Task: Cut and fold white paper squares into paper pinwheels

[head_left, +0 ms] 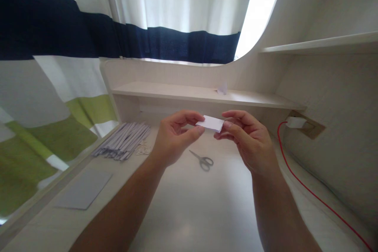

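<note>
A small folded white paper piece is held above the desk between both hands. My left hand pinches its left end with thumb and fingers. My right hand pinches its right end the same way. Below the paper, a pair of grey scissors lies flat on the pale desk.
A pile of grey-white paper strips lies at the desk's left, with a grey sheet nearer me. A red cable runs from a white plug along the right wall. A small paper shape sits on the low shelf. Striped curtains hang behind.
</note>
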